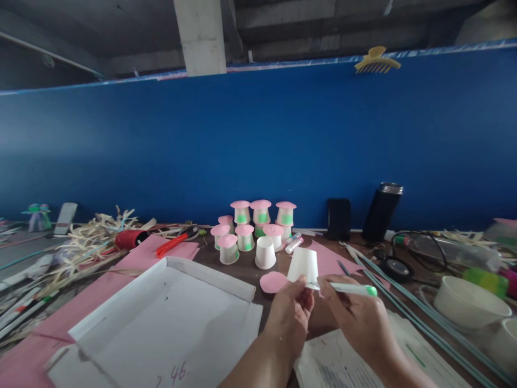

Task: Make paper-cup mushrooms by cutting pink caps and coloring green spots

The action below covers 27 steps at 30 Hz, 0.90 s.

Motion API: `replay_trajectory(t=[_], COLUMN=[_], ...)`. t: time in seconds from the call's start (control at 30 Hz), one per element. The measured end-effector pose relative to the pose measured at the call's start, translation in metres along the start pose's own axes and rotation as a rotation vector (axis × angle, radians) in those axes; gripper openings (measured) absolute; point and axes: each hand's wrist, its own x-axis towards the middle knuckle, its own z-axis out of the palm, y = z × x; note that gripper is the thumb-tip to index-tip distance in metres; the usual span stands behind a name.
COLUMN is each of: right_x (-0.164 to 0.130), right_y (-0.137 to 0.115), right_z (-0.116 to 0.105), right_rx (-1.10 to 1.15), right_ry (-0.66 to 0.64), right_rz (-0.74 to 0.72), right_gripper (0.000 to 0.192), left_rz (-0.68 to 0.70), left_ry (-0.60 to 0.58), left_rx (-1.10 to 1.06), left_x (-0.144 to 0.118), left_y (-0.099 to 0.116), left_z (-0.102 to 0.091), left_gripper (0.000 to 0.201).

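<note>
My left hand (294,307) pinches a white paper cup (304,263) near its rim, the cup tilted above the table. In my right hand (357,310) is a white marker (353,288) with a green end, its other end at the cup's rim. Just left of the held cup lies a pink paper disc (273,282). Behind it a plain white paper cup (265,253) stands upside down. Several more upside-down cups with pink paper tops and green patches, such as this small cup (229,250), are grouped and partly stacked at the back.
A white cardboard tray (169,323) fills the left front, over pink paper (76,312). Red-handled scissors (172,245) lie behind it. To the right are a glue stick (293,243), a black bottle (382,213), pale blue strips (404,299) and a white bowl (468,302). A blue partition (258,134) closes the back.
</note>
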Motion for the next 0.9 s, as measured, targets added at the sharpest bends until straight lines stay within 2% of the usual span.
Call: replay_trajectory(t=[0.13,0.33,0.53,0.73,0.9], right_x=[-0.0007,0.0015,0.0016,0.0021,0.0023], right_y=[-0.0020,-0.0018,-0.0070,-0.0027,-0.0039], right_z=[-0.0016,-0.0023,-0.0036,-0.0032,-0.0033], right_rx=[-0.002,-0.027,-0.026,-0.047,-0.040], right_ry=[-0.047,0.023,-0.047,0.043,-0.024], right_rz=[0.023,-0.033,0.005,-0.040,-0.011], right_gripper=[0.029,0.027,0.034,0.026,0.030], left_rz=[-0.002,-0.003,-0.007,-0.015,-0.006], left_ry=[0.012,-0.001,0.012,-0.008,0.009], left_rx=[-0.009,-0.026,-0.016,-0.014,-0.016], left_x=[-0.0009,-0.0015,-0.0015,-0.0031,-0.0030], left_y=[0.0001,0.0015,0.0011,0.0013,0.0014], left_z=[0.0007,0.0025,0.0006,0.0020,0.0007], left_gripper=[0.006,0.005,0.007,0.004,0.005])
